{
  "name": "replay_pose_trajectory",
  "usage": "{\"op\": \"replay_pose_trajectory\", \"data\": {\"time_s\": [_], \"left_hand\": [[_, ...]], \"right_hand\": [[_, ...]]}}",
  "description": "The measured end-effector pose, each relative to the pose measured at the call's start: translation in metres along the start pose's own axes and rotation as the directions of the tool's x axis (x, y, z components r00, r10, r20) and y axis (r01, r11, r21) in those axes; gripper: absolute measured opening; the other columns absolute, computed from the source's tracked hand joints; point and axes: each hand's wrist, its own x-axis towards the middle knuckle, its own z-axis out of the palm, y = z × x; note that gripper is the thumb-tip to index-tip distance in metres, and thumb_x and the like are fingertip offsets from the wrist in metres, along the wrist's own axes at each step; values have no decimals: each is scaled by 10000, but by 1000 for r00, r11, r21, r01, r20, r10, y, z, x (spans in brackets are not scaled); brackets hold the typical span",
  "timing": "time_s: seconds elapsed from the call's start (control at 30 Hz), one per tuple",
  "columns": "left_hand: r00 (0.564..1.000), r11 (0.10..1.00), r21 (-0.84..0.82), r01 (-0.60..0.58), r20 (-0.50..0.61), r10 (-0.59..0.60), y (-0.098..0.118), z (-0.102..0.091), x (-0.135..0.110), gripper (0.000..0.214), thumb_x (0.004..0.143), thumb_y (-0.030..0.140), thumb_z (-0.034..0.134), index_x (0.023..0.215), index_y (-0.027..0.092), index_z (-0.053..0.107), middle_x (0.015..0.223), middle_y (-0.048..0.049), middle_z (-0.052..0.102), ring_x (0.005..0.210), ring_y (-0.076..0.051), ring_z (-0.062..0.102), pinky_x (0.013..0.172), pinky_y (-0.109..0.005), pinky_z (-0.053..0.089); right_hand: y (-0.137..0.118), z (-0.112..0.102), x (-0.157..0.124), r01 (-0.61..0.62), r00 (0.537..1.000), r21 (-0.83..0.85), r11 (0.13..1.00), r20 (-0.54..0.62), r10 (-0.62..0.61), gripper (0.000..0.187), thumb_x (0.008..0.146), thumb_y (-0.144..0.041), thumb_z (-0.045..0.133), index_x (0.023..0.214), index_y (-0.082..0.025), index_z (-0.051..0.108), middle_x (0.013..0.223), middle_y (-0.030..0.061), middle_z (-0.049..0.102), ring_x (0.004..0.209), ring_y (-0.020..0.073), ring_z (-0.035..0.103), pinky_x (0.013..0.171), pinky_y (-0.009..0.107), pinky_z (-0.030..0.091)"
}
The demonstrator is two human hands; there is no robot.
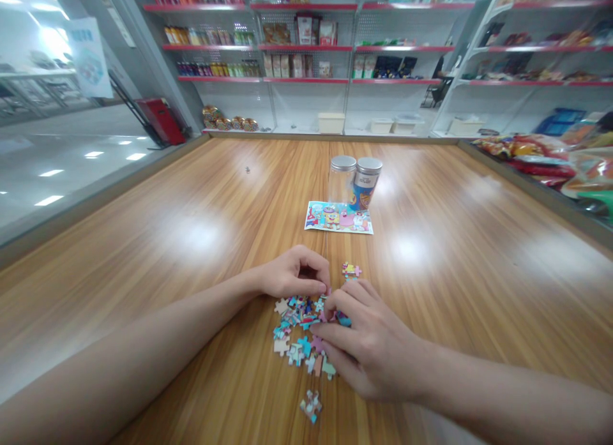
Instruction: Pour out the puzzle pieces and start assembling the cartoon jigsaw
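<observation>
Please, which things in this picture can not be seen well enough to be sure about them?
- Head view: whether the left hand pinches a piece; its curled fingers hide the spot.
- Head view: the puzzle pieces lying under the right hand; the palm covers them.
- Head view: the print on the jar label; too small to read.
- Head view: the snack bags; blurred and cut off by the right edge.

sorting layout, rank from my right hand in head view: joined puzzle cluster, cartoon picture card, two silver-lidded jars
1. Joined colourful puzzle cluster, just beyond right hand
2. Cartoon picture card, mid-table
3. Clear jar and blue-labelled jar, behind card; too close to call
</observation>
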Motion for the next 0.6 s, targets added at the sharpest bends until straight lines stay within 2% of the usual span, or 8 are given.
{"op": "replay_pose_trajectory", "data": {"time_s": [0.17,0.3,0.47,0.6], "left_hand": [[1000,1000,-4,-12,-4,12,0,0,1,321,886,381,670,798,74,704,724,-81,664,660,-136,575,594,-225,469],[1000,1000,0,-10,0,10,1,0,1,304,888,361,670,802,72,705,730,-83,663,668,-138,577,599,-226,465],[1000,1000,-3,-1,-5,1,2,0,0,330,886,386,670,793,72,703,722,-82,661,660,-138,574,589,-224,469],[1000,1000,-2,0,-4,0,2,2,1,323,879,382,674,794,73,703,719,-80,664,661,-139,578,591,-224,472]], "right_hand": [[0,-1,0,-10,1000,-17,1000,6,10,195,968,-252,540,1012,-170,712,928,91,584,898,229,473,828,420,383],[1,0,0,12,1000,-1,1000,-11,-12,196,967,-250,545,910,-169,714,931,90,589,883,222,470,829,423,380],[0,-1,0,20,1000,-11,1000,-2,-20,172,954,-235,560,1006,-172,712,929,89,587,893,224,478,807,401,388],[-1,-2,1,10,1000,-1,1000,17,-10,179,959,-257,557,975,-165,710,953,97,603,904,229,490,817,407,400]]}}
